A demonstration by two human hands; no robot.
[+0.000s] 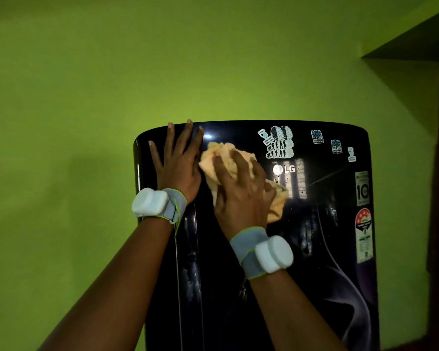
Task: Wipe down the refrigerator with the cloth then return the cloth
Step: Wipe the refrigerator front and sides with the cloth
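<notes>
And here we are up at the top of the refrigerator (pixel 251 249), dark glossy door against a bright green wall (pixel 61 97). The left hand (pixel 178 168) lies flat on the upper left of the door, fingers straight and spread wide, fingertips reaching the top edge, holding nothing, just bracing. The right hand (pixel 241 191) presses down on the cloth (pixel 221 158), a crumpled pale orange bundle bunched under the palm and fingers, sitting just right of the left hand and just left of the LG logo (pixel 285 169). Both wrists carry grey bands with white pods. Judging by this, the wipe is in its early stretch, with most of the door below not yet covered. To do it well, I'd say keep the palm flat and the pressure even, sweep in overlapping passes from the top down, and spread the cloth out more so it covers more surface. Go gently around the stickers (pixel 279 143) near the top and the labels (pixel 363 224) on the right edge, as a snagged corner could peel. Streaks low on the door look worth a pass.
</notes>
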